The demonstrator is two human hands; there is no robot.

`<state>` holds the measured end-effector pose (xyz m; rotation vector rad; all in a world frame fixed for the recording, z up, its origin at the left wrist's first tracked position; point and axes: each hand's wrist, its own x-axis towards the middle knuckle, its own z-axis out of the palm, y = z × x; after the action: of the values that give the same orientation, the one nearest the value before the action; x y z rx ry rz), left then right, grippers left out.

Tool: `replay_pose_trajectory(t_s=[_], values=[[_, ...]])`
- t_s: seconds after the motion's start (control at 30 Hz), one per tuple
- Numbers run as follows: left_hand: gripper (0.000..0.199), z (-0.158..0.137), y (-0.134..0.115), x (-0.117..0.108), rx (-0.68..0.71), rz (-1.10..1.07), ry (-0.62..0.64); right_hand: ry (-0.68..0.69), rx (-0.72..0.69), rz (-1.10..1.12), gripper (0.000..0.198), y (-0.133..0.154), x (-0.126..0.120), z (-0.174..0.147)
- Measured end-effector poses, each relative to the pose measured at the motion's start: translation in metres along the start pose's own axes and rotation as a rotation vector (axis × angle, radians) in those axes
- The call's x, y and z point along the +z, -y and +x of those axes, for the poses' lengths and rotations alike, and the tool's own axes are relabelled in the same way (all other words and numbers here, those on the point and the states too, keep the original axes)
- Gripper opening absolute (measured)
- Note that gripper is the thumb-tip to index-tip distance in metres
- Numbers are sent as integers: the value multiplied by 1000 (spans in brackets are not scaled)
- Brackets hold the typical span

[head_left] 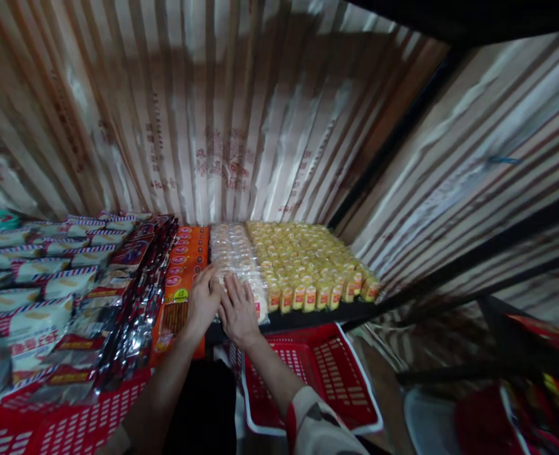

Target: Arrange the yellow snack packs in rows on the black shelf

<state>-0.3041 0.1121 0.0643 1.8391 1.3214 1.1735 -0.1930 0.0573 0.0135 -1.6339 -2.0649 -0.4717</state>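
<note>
A column of clear-wrapped whitish packets [234, 243] stands on the dark shelf between orange snack packs and small yellow packets. My right hand [238, 311] lies on its near end, palm down with fingers stretched and slightly apart. Beside it, my left hand [204, 302] rests where the whitish packets meet the orange packs [184, 253]; its fingers are slightly bent and touch the near packets. Neither hand visibly grips anything, though the undersides of both are hidden. Dense rows of yellow packets [303, 259] stand to the right of my hands.
Below the shelf sits a red basket [327, 354] with a white rim. Silver-and-maroon bags [132, 291] and white snack bags [37, 328] fill the left side, above red perforated plastic [66, 417]. Corrugated sheeting [222, 114] rises behind. A white tub [429, 420] stands lower right.
</note>
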Motion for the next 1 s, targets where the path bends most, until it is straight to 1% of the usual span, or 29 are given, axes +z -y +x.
replay_pose_trajectory(t_s=[0.07,0.17,0.23,0.3,0.4,0.5,0.57,0.67,0.73,0.87,0.93,1.0], values=[[34,-13,3,-5,11,-2,2,-4,-7,-7,46,1,-7,-2],[32,-30,2,-8,51,3,-16,-44,-16,-16,47,2,-21,-10],[32,-43,-2,-6,96,6,-35,-87,5,-19,47,-3,-32,-24],[32,-59,-5,1,143,1,-20,-142,75,-21,45,-17,-43,-45],[31,-89,-10,18,201,-12,64,-238,273,-19,42,-54,-56,-86],[30,-124,-11,38,246,-14,160,-308,473,-58,41,-104,-64,-127],[31,-147,-9,50,274,-7,225,-305,530,-84,39,-137,-64,-148],[32,-175,-2,60,316,8,308,-260,497,-89,41,-174,-59,-166],[33,-187,3,62,301,41,341,-230,464,-66,40,-187,-55,-169],[34,-202,1,63,243,99,325,-204,428,7,39,-194,-54,-171],[34,-208,-6,62,241,102,295,-217,425,43,41,-193,-60,-171],[33,-213,-12,60,240,100,253,-270,438,66,44,-190,-67,-171]])
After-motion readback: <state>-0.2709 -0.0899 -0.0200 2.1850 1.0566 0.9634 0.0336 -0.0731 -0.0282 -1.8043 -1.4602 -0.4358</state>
